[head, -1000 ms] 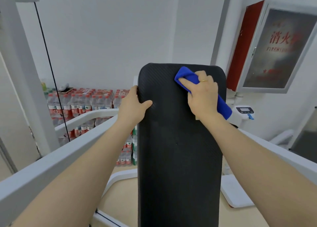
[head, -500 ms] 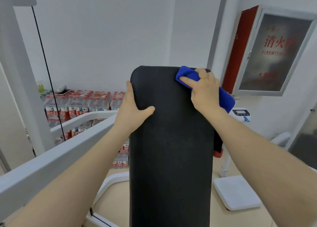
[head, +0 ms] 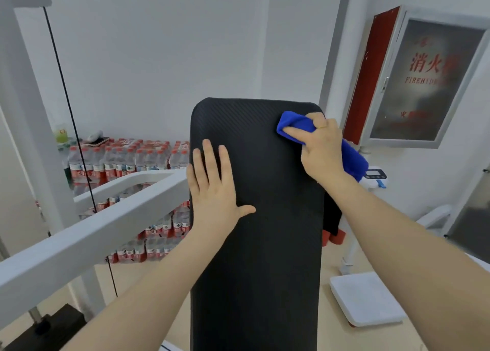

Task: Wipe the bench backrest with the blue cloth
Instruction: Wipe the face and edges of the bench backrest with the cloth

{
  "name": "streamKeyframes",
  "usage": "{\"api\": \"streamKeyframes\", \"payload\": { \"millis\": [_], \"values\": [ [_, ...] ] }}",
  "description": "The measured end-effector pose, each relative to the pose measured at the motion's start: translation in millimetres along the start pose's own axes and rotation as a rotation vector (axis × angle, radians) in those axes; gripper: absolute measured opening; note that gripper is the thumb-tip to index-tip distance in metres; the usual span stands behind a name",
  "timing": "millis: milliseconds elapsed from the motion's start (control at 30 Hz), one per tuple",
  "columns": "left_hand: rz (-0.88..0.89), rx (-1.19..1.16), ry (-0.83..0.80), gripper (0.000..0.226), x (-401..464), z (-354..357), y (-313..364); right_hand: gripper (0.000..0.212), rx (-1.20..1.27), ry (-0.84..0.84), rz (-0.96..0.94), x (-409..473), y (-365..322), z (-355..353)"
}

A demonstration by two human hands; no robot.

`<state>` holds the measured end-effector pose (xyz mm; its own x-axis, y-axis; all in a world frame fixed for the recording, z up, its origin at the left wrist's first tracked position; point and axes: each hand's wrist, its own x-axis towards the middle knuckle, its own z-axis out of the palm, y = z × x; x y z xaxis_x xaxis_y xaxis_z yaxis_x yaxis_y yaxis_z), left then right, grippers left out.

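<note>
The black padded bench backrest (head: 265, 231) rises upright in the middle of the head view. My right hand (head: 320, 149) grips the blue cloth (head: 295, 124) and holds it against the backrest's upper right corner; the cloth's tail hangs off the right edge behind my wrist. My left hand (head: 216, 188) lies flat on the pad near its left edge, fingers straight and spread, thumb out to the right.
A white machine frame beam (head: 87, 231) runs diagonally at the left, with a black cable (head: 69, 111) beside it. Packs of water bottles (head: 127, 162) are stacked behind. A fire hydrant cabinet (head: 424, 80) hangs on the right wall, a white scale (head: 366, 300) on the floor.
My left hand let go of the backrest's left edge and now lies flat on the pad's front. My right hand with the cloth stayed at the upper right corner.
</note>
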<state>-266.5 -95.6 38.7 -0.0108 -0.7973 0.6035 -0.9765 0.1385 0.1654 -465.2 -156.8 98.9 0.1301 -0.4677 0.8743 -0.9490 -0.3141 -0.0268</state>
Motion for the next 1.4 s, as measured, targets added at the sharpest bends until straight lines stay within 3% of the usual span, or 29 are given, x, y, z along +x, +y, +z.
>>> {"api": "streamKeyframes", "payload": {
  "millis": [167,267,333,500,667,833,967,1067,1200,1400],
  "values": [
    [0.202,0.178,0.1,0.126,0.5,2.4,5.8,0.049,0.121,0.067,0.114,-48.4,-10.2,15.0],
    [0.235,0.27,0.148,0.115,-5.0,11.9,9.3,0.047,0.102,-0.048,0.047,-103.4,-5.4,13.9],
    [0.253,0.298,0.082,0.106,-11.3,13.8,11.3,0.049,0.11,-0.108,0.005,-109.4,-1.0,7.7],
    [0.276,0.31,-0.158,0.12,-9.7,12.6,17.2,0.041,0.064,-0.013,-0.078,-22.7,13.2,-5.8],
    [0.289,0.299,-0.127,0.124,-10.3,11.9,12.6,0.042,0.021,0.051,-0.053,-40.1,10.8,3.1],
    [0.294,0.3,-0.117,0.125,-11.8,15.6,10.8,0.046,-0.026,-0.062,-0.073,-123.8,-1.3,5.2],
    [0.303,0.303,-0.136,0.125,-14.3,15.0,10.3,0.045,0.021,-0.089,-0.092,-102.6,4.5,-0.7],
    [0.303,0.302,-0.138,0.125,-12.1,13.9,10.4,0.054,0.058,-0.079,0.087,-51.2,14.0,-9.3],
    [0.311,0.286,-0.122,0.125,-11.3,13.7,10.3,0.044,0.195,-0.04,0.201,-47.4,5.7,-6.8],
    [0.331,0.288,-0.078,0.128,-9.4,18.4,8.2,0.031,0.09,-0.122,0.023,-138.8,-12.0,4.8]
  ]
}}
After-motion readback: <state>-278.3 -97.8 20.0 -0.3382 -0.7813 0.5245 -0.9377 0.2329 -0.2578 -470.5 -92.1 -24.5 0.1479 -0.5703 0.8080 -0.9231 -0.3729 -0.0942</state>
